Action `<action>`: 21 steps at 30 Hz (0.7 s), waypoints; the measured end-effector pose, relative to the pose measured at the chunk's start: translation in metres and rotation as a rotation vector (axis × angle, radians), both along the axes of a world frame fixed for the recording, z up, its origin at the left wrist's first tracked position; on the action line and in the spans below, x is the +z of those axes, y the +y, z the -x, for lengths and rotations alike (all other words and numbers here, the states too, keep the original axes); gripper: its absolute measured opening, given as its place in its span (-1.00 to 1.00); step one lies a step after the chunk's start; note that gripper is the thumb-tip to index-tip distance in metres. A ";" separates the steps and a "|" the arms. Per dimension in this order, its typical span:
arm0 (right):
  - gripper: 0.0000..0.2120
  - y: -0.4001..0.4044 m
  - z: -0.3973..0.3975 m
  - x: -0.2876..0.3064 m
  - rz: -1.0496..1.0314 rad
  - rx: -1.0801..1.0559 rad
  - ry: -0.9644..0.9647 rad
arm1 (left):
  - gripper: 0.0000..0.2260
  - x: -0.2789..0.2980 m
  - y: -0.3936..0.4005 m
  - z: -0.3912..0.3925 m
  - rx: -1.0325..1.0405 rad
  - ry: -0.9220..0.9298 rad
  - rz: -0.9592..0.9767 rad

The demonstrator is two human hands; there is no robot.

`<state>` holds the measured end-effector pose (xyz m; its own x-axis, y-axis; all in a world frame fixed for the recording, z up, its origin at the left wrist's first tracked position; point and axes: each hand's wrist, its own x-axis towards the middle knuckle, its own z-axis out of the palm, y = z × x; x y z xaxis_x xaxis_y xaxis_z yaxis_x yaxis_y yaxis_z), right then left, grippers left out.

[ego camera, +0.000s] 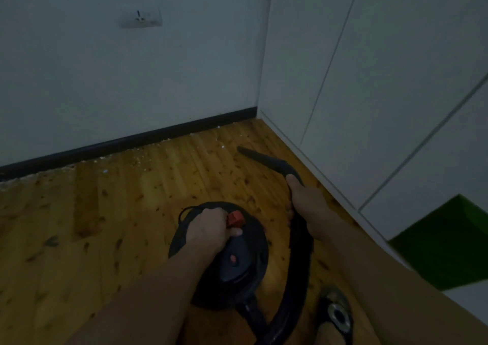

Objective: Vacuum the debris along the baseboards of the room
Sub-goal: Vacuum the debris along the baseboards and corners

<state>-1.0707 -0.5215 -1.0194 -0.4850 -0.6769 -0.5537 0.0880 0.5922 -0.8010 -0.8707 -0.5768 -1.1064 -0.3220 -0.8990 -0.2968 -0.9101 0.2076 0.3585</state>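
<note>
We hold the vacuum canister (237,260) from above: our left hand (208,228) is curled round the handle on its top, thumb lying just beside the red switch (235,219). The canister is round and dark, over the wooden floor (92,225) near the bottom middle of the view; whether it rests on the boards or hangs lifted we cannot tell. Our right hand (306,199) is wrapped round the black hose (298,265) just behind the nozzle (264,158), thumb laid along the top. The nozzle slants forward and left, its narrow tip close above the floor and well short of the black baseboard (132,143). The hose loops from our right hand down and back to the canister's near side.

The debris (137,161), pale crumbs, lies in a thin band along the foot of the baseboard, from the left edge nearly to the corner, with a few specks further out on the boards. Between the nozzle tip and that band the floor is open. On the right a white cabinet front (369,106) meets the floor and closes the corner, just beside the hose. A wall socket (141,18) sits high on the wall. A green object (449,241) shows at the right edge, and a shoe (335,310) at the bottom
</note>
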 end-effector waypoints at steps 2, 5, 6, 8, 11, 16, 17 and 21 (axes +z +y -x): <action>-0.52 -0.009 -0.002 0.001 -0.007 0.021 0.001 | -0.66 -0.001 -0.007 -0.004 0.033 0.017 0.001; -0.54 -0.020 -0.004 0.001 -0.016 0.039 0.001 | -0.65 -0.002 -0.014 -0.010 0.073 0.017 0.016; -0.55 -0.024 -0.005 0.000 -0.013 0.044 -0.002 | -0.66 -0.003 -0.016 -0.012 0.082 0.015 0.016; -0.54 -0.032 -0.007 -0.003 -0.016 0.050 0.000 | -0.66 -0.004 -0.020 -0.016 0.091 0.014 0.015; -0.53 -0.045 -0.013 -0.009 -0.017 0.045 -0.005 | -0.66 -0.005 -0.027 -0.022 0.095 0.015 0.029; -0.52 -0.063 -0.020 -0.018 -0.002 0.059 -0.023 | -0.65 -0.005 -0.036 -0.027 0.137 0.016 0.064; -0.52 -0.067 -0.020 -0.020 -0.001 0.063 -0.021 | -0.65 -0.005 -0.038 -0.028 0.148 0.014 0.078; -0.47 -0.084 -0.025 -0.026 0.007 0.067 -0.004 | -0.66 -0.004 -0.047 -0.035 0.172 0.018 0.102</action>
<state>-1.0456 -0.6051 -1.0455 -0.4363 -0.7114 -0.5510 0.0521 0.5913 -0.8047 -0.8360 -0.6239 -1.1108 -0.1654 -0.9663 -0.1975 -0.9291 0.0855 0.3598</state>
